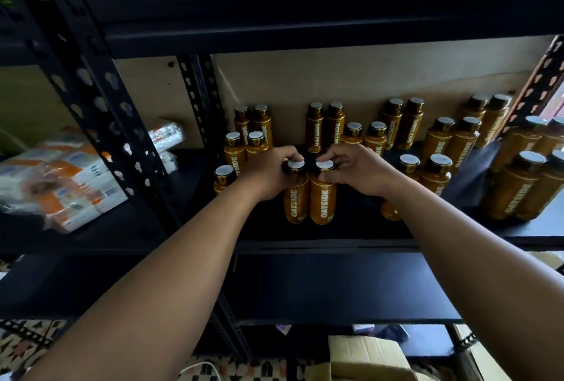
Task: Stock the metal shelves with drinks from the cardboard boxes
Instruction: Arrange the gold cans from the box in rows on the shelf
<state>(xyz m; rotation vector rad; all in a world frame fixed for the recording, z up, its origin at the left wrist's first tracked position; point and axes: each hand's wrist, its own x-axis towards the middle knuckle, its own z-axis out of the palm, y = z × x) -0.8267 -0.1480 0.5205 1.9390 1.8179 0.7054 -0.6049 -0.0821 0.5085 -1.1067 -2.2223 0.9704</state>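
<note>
Head view: the left hand (268, 173) curls its fingers round the cap of the left bottle (296, 197), and the right hand (358, 171) grips the cap of the right bottle (323, 200). Both orange bottles stand upright and touching near the front of the black metal shelf (345, 229), with other bottles (325, 130) in pairs behind. A cardboard box (366, 353) sits below.

we find two amber oatside bottles (323, 203) upright and touching near the front of the black metal shelf (351, 228), more pairs (325, 130) ranked behind.
</note>
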